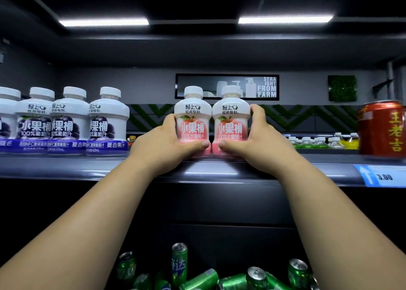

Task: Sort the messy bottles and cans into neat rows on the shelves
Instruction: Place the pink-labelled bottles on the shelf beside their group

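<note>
Fingers of the left hand (163, 141) wrap the left peach bottle (193, 122); the right hand (256, 140) grips the right peach bottle (231, 123). Both bottles stand upright, touching, near the front of the top shelf (66, 168). Best to slide them together, labels forward, toward the grape bottles (66, 122). Green cans (219, 274) lie jumbled below.
</note>
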A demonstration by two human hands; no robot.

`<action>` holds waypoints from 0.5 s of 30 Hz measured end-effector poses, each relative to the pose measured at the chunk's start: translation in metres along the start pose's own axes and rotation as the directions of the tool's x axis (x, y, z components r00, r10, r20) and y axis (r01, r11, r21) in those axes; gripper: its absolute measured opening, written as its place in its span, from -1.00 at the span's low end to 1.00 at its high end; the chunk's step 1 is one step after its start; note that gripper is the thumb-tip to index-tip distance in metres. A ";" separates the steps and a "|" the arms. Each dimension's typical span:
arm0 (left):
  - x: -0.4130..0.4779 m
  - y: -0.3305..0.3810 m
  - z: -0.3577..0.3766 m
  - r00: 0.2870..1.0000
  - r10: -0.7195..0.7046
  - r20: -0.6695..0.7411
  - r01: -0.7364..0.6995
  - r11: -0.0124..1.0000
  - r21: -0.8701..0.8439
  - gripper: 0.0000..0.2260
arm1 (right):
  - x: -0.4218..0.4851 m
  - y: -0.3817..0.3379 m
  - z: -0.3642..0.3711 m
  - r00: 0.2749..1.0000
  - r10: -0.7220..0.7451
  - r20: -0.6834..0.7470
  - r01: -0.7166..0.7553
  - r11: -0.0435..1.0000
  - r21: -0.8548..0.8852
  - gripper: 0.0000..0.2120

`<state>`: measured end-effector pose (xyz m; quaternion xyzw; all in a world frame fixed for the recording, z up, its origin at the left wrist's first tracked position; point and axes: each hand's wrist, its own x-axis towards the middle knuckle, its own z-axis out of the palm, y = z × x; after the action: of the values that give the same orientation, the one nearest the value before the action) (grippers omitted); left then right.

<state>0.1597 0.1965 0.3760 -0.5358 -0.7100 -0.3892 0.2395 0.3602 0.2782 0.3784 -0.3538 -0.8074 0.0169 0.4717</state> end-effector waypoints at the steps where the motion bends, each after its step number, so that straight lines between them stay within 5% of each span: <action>1: 0.000 0.000 0.000 1.000 0.004 -0.004 -0.004 1.000 0.008 -0.24 | 0.000 0.000 0.000 1.000 0.000 -0.001 0.000 1.000 -0.001 -0.04; 9: -0.001 -0.002 -0.002 0.999 0.017 0.037 -0.014 0.998 -0.066 -0.17 | -0.001 0.002 0.001 1.000 -0.002 -0.012 0.002 0.999 -0.038 0.02; 15: -0.014 0.004 -0.007 0.987 0.057 -0.149 -0.091 0.969 -0.231 -0.22 | -0.006 -0.001 0.000 0.993 -0.022 -0.113 0.034 0.994 0.106 0.09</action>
<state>0.1669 0.1832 0.3705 -0.5580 -0.6190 -0.4989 0.2379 0.3611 0.2742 0.3742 -0.3171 -0.7826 0.0340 0.5347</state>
